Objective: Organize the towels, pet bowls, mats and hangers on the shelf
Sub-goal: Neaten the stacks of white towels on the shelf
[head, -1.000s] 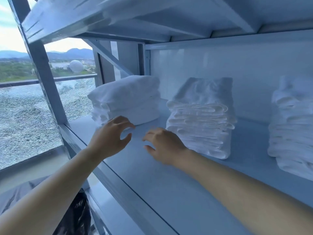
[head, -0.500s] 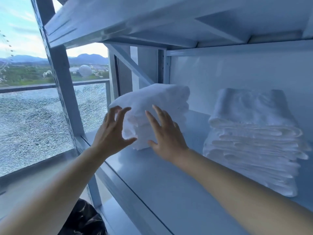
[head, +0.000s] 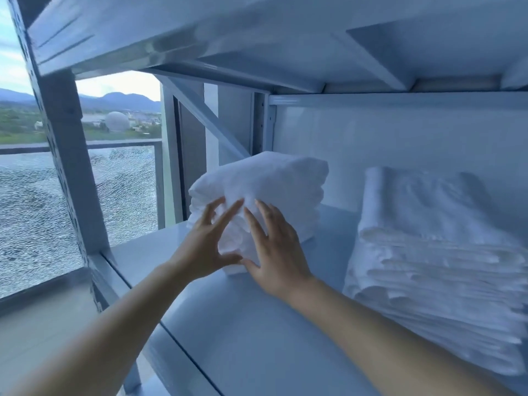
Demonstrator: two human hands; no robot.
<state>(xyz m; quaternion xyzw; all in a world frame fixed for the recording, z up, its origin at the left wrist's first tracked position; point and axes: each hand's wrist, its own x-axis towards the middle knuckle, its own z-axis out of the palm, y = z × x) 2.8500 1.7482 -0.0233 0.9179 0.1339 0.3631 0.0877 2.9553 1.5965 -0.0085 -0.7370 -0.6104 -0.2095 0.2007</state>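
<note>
Your left hand [head: 204, 250] and right hand [head: 275, 254], fingers spread and gripping nothing, press the folded white towel stack [head: 274, 187] at frame centre on the grey metal shelf [head: 228, 324], probably to square it

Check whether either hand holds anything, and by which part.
Nothing is gripped: the left hand and right hand rest spread, straight fingers against the front face of the left towel stack.

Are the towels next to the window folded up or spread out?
Folded. The towel stack sits in neat layers on the shelf, its rounded fold edges showing at the front.
</note>
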